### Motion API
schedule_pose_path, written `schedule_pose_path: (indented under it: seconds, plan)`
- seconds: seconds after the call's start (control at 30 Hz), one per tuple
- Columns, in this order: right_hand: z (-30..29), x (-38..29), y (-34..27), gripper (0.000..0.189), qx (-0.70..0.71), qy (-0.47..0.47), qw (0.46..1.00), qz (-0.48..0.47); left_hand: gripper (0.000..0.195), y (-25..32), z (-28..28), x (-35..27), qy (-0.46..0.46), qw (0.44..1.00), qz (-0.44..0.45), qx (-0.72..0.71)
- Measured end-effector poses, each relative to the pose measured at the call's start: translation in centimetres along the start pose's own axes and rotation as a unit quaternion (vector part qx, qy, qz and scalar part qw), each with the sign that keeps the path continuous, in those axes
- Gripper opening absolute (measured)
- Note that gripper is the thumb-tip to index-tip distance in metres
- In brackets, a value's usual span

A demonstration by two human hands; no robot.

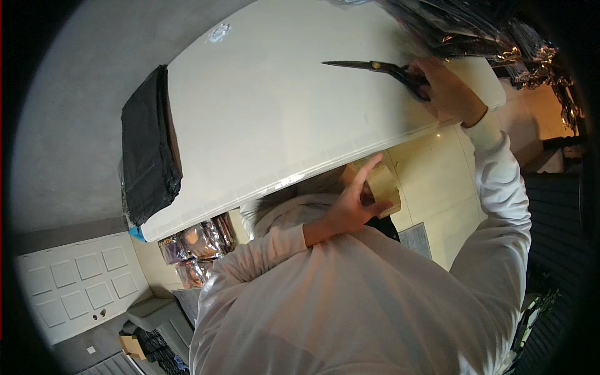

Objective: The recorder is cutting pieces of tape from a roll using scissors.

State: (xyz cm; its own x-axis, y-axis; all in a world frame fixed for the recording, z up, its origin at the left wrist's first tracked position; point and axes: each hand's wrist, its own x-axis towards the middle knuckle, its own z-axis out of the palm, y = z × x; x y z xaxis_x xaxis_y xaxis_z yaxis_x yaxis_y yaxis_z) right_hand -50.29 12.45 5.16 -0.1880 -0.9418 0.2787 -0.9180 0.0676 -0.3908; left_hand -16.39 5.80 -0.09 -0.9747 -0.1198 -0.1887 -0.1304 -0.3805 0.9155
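Note:
My right hand [440, 89] grips the handles of black tailor's shears [382, 67] over the right part of a white table [281, 93]. Their blades look closed and point left across the tabletop. Below the table's near edge, my left hand [349, 206] is in front of my body, its thumb and forefinger spread. A tan cardboard-like piece [386, 185] shows beside and behind these fingers; I cannot tell whether they hold it. A folded stack of black plastic [147, 145] lies at the table's left end.
Dark glossy plastic packages [459, 33] pile up at the table's far right. A scrap of clear film [219, 33] lies near the far edge. Foil-like packets [201, 243] are below the table at left, near a grey sofa [159, 316] and white door [84, 286].

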Motion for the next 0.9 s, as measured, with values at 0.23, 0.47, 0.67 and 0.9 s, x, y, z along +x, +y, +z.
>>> schedule_pose_path:
  seconds: [0.23,0.47,0.67,0.9]
  plan:
    - [-5.0,-0.2,-0.4,0.044,0.101,-0.180,0.976,0.074,0.096,-1.1,-0.7,0.1,-0.017,0.999,0.026,0.034]
    - [-4.9,-5.1,0.8,0.043,0.575,-0.292,0.728,0.233,0.095,-0.7,-0.1,0.2,0.008,0.999,0.033,0.001]
    - [-4.1,-7.6,-1.8,0.105,0.557,-0.239,0.792,0.072,0.090,-0.9,-0.5,0.0,-0.025,1.000,-0.013,0.000]
    - [-9.7,-5.2,4.1,0.087,0.413,-0.536,0.723,0.143,0.082,-1.0,-0.8,0.0,-0.031,0.998,-0.018,-0.045]
